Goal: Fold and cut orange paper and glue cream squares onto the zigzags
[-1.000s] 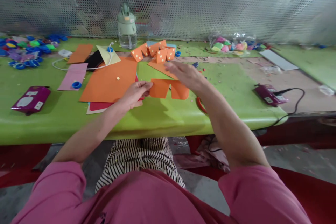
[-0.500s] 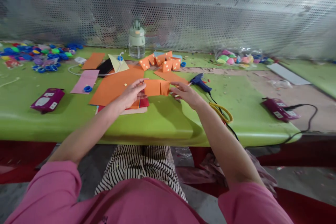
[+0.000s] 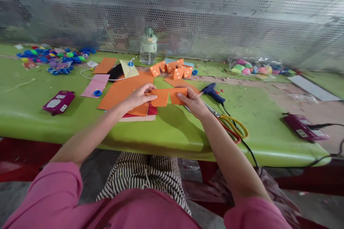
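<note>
Between my hands, above the green tabletop, is a small orange piece of paper [image 3: 160,98] with a slit near its middle that gapes toward the bottom. My left hand [image 3: 143,95] pinches its left end, thumb in front. The right end is pinched by my right hand [image 3: 192,101], the thumb pressed on its face. Behind the hands stand several folded orange paper pieces with pale dots [image 3: 177,73]. Scissors with yellow and red handles [image 3: 243,128] lie beside my right forearm. A blue glue gun [image 3: 213,93] rests just beyond my right hand.
Large orange sheets [image 3: 115,93] lie stacked at left, near a pink sheet [image 3: 94,83] with a blue ring on it. Purple power sockets [image 3: 59,102] sit at both sides. A clear bottle [image 3: 148,48] stands by the mesh wall. Colourful small parts [image 3: 53,57] are heaped far left.
The fingers have closed more firmly on the orange paper, with the right thumb now on its front. Its slit has spread apart. The whole view has shifted slightly, showing more of the scissors.
</note>
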Demonstrator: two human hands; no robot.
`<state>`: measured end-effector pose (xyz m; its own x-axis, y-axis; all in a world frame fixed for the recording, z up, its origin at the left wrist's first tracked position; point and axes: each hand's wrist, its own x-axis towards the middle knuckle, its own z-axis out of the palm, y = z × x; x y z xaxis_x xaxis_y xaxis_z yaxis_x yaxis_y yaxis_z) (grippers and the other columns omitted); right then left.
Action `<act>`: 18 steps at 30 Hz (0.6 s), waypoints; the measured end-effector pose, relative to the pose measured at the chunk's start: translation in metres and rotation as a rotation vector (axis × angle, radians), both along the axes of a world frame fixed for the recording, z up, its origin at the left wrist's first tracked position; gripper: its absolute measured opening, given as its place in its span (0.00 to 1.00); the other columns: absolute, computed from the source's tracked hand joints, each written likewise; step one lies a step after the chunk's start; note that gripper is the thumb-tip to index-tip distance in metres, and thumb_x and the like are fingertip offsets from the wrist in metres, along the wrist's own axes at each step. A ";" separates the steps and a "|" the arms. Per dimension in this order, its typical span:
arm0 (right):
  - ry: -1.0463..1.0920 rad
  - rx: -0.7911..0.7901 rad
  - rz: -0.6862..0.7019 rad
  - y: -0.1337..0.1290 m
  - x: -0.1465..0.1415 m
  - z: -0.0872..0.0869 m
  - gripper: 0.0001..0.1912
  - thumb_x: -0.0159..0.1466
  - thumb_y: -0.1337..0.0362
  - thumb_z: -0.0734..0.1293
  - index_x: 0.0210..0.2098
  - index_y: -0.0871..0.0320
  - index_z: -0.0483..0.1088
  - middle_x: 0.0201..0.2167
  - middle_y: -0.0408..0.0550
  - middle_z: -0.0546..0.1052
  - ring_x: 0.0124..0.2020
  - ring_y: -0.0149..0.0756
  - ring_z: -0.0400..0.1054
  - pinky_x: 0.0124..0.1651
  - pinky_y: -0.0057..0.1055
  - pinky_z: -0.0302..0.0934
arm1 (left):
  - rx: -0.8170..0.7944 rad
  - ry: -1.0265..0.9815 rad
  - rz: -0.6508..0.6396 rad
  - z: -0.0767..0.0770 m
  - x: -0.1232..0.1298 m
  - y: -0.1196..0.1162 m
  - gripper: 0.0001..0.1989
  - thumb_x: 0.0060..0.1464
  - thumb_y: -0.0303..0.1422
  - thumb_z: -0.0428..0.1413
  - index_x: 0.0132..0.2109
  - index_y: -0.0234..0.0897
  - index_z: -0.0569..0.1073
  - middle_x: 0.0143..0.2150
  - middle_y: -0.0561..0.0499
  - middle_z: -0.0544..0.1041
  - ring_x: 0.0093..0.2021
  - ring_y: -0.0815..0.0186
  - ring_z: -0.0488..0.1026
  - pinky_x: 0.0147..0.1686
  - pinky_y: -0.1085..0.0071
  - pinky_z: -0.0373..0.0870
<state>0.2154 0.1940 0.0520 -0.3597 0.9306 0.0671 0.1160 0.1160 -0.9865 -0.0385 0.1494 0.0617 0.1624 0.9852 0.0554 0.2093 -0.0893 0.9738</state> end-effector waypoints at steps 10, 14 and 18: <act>-0.072 0.073 -0.002 0.006 0.003 -0.010 0.28 0.56 0.46 0.73 0.52 0.51 0.70 0.41 0.42 0.77 0.39 0.35 0.72 0.41 0.30 0.70 | 0.064 0.297 -0.034 0.005 -0.008 0.014 0.13 0.50 0.36 0.63 0.44 0.42 0.77 0.48 0.49 0.80 0.39 0.65 0.76 0.44 0.69 0.70; 0.044 0.024 0.021 0.006 0.005 -0.011 0.33 0.57 0.46 0.73 0.59 0.47 0.67 0.47 0.43 0.77 0.45 0.36 0.73 0.47 0.31 0.70 | -0.003 0.272 -0.130 0.006 -0.007 0.022 0.12 0.50 0.42 0.63 0.38 0.40 0.76 0.40 0.49 0.80 0.39 0.63 0.76 0.43 0.68 0.71; 0.179 0.064 -0.018 0.009 0.004 -0.016 0.33 0.57 0.47 0.73 0.60 0.45 0.68 0.53 0.43 0.77 0.52 0.37 0.71 0.53 0.32 0.68 | -0.138 0.222 -0.241 0.011 -0.008 0.027 0.18 0.51 0.49 0.62 0.38 0.39 0.73 0.35 0.52 0.78 0.39 0.62 0.78 0.40 0.67 0.74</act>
